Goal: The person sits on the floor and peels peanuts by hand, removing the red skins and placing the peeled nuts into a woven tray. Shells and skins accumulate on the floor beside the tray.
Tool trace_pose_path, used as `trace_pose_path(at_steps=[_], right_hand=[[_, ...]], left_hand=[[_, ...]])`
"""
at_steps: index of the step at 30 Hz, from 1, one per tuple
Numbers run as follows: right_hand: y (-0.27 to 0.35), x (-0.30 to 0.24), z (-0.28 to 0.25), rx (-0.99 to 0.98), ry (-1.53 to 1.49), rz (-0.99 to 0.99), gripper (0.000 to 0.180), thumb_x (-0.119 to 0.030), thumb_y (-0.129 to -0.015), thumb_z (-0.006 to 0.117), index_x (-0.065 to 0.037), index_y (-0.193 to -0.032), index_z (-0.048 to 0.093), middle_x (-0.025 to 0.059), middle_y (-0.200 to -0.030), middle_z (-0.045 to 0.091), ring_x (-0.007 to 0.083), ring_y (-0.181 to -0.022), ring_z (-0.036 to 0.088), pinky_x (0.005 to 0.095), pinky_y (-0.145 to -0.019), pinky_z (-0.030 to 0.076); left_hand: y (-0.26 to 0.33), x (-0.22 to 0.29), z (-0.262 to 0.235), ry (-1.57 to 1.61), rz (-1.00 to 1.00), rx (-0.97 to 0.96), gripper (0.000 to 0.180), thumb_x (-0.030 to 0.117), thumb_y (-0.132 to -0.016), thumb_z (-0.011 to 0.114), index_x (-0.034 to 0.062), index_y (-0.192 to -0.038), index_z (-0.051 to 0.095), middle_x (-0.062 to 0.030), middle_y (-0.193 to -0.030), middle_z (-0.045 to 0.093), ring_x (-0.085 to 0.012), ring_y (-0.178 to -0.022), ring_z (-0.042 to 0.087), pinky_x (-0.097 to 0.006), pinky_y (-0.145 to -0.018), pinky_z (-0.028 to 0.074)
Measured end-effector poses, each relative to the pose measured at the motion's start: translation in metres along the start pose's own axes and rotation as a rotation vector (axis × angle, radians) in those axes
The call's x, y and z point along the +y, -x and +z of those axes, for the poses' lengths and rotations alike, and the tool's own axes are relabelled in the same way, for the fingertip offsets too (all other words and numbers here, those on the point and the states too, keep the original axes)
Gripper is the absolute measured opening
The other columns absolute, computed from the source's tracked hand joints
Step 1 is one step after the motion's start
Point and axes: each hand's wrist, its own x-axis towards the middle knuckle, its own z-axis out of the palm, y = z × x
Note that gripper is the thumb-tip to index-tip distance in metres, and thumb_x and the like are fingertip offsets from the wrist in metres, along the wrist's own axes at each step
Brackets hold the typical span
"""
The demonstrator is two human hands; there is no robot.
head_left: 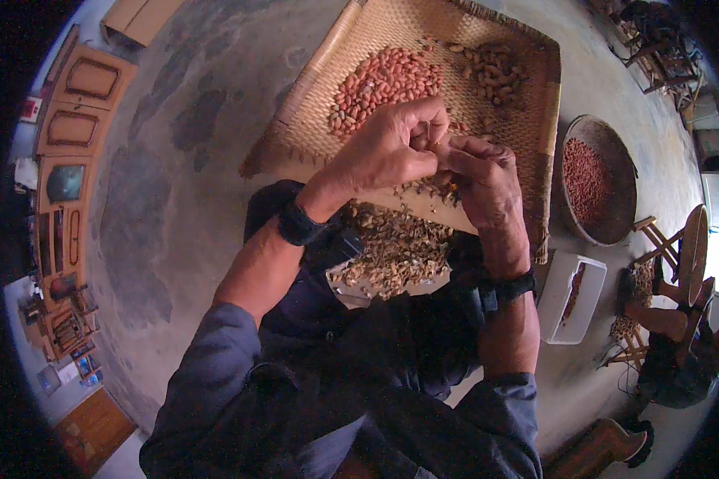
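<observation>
Hands (383, 152) (483, 172) between side edges of woven tray (315, 96)

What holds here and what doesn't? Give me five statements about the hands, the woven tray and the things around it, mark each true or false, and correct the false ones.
1. The left hand and the right hand are close together. True.
2. On the woven tray, the unshelled peanuts lie left of the reddish kernels. False: the unshelled peanuts lie to the right.
3. The round basket holds reddish kernels. True.
4. The white box stands left of the woven tray. False: it stands to the right.
5. A heap of shells shows below the woven tray in the picture. True.
</observation>
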Motion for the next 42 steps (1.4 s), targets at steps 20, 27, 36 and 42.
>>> trace_pose_path(at_steps=[20, 27, 36, 42], right_hand=[[-0.015, 0.002, 0.002, 0.006, -0.147, 0.028, 0.016, -0.008, -0.092, 0.065, 0.003, -0.100, 0.073, 0.0026, -0.075, 0.065, 0.0097, -0.060, 0.054, 0.0237, -0.052, 0.038], [-0.018, 0.001, 0.006, 0.202, 0.237, -0.159, 0.018, -0.014, -0.092, 0.068, 0.004, -0.094, 0.074, 0.0061, -0.078, 0.069, 0.0144, -0.066, 0.062, 0.0283, -0.058, 0.047], [-0.034, 0.008, -0.012, 0.404, 1.110, -0.576, 0.013, -0.014, -0.088, 0.069, -0.004, -0.095, 0.075, 0.0210, -0.088, 0.071, 0.0388, -0.080, 0.070, 0.0434, -0.071, 0.054], [-0.038, 0.005, -0.018, 0.462, 1.225, -0.665, 0.017, -0.017, -0.089, 0.070, -0.005, -0.099, 0.077, 0.0196, -0.093, 0.073, 0.0334, -0.083, 0.073, 0.0404, -0.076, 0.056]], left_hand=[[-0.001, -0.003, 0.009, -0.025, -0.032, 0.247, 0.010, 0.000, -0.089, 0.062, 0.0030, -0.098, 0.057, -0.0018, -0.078, 0.064, -0.0049, -0.064, 0.057, -0.024, -0.056, 0.045], [-0.002, -0.019, 0.005, -0.397, 0.098, 0.315, 0.012, 0.012, -0.096, 0.065, 0.0021, -0.093, 0.059, -0.0047, -0.077, 0.068, -0.0061, -0.060, 0.059, -0.025, -0.052, 0.047], [0.003, 0.001, 0.000, 0.055, -0.091, 0.374, 0.014, 0.016, -0.099, 0.059, 0.0027, -0.098, 0.062, -0.0059, -0.076, 0.068, -0.0086, -0.054, 0.059, -0.026, -0.048, 0.046], [0.005, -0.001, -0.004, 0.123, -0.078, 0.353, 0.020, 0.014, -0.098, 0.050, -0.0028, -0.101, 0.060, -0.0105, -0.081, 0.069, -0.0107, -0.057, 0.061, -0.026, -0.052, 0.051]])
